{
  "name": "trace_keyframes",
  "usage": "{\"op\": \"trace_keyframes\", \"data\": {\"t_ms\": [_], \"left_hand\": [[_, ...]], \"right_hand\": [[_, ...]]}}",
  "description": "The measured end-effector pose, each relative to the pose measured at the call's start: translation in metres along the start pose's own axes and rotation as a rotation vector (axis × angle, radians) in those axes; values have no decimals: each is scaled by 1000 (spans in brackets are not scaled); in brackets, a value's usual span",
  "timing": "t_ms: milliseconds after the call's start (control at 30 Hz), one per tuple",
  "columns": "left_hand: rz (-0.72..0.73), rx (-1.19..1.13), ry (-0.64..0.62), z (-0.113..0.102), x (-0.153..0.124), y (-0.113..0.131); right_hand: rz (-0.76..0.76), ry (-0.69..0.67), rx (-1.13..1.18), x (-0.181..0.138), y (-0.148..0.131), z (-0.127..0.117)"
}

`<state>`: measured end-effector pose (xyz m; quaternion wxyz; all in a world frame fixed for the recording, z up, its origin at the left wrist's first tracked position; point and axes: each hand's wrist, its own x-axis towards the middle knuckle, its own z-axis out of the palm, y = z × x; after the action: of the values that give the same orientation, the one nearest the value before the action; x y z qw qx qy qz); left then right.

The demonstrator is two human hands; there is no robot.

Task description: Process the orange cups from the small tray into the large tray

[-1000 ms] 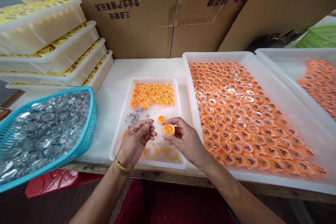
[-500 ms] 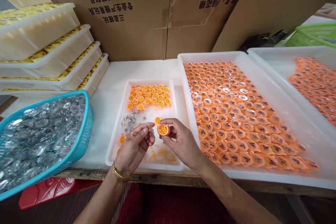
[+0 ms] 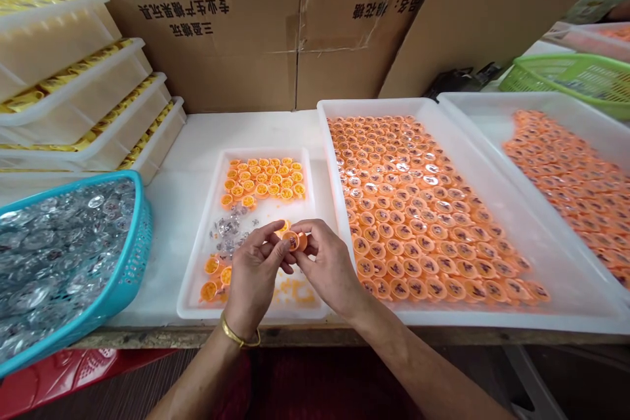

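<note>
Above the small white tray (image 3: 197, 269), my right hand (image 3: 329, 269) grips a small orange cup (image 3: 302, 241) between thumb and fingers. My left hand (image 3: 254, 275) is closed at the cup's mouth, its thumb against a clear lid (image 3: 292, 242) with a dark print. The lid lies over the cup's opening; whether it is fully seated I cannot tell. Behind the fingers, another orange cup with yellow bits is partly hidden. Clear lids (image 3: 230, 228) lie heaped left of my hands. Orange cups with yellow bits (image 3: 262, 178) fill the tray's far end, and several more (image 3: 209, 291) sit near my left wrist.
At left stands a blue basket (image 3: 140, 230) of clear lids, with stacked white trays (image 3: 123, 85) of yellow pieces behind. Large white trays (image 3: 581, 298) of lidded orange cups occupy the right. A cardboard box (image 3: 256, 72) rises at the back; a green basket (image 3: 551, 75) stands far right.
My hands have come together. The clear lid in my left hand has moved onto the orange cup, which is now tilted. The whole view has shifted, so the trays appear further left.
</note>
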<state>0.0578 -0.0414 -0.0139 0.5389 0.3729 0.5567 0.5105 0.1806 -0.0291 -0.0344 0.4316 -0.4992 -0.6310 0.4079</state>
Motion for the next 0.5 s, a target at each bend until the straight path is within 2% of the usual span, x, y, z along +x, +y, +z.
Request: {"op": "trace_keyframes", "data": {"t_ms": [133, 267, 367, 500], "left_hand": [[-50, 60, -22, -4, 4, 3], [-87, 65, -60, -6, 7, 6], [-72, 58, -53, -7, 8, 7], [3, 81, -60, -7, 6, 6]], "right_hand": [[43, -18, 41, 0, -3, -1], [92, -135, 144, -2, -8, -5], [113, -196, 312, -2, -8, -7], [177, -160, 358, 1, -5, -7]]}}
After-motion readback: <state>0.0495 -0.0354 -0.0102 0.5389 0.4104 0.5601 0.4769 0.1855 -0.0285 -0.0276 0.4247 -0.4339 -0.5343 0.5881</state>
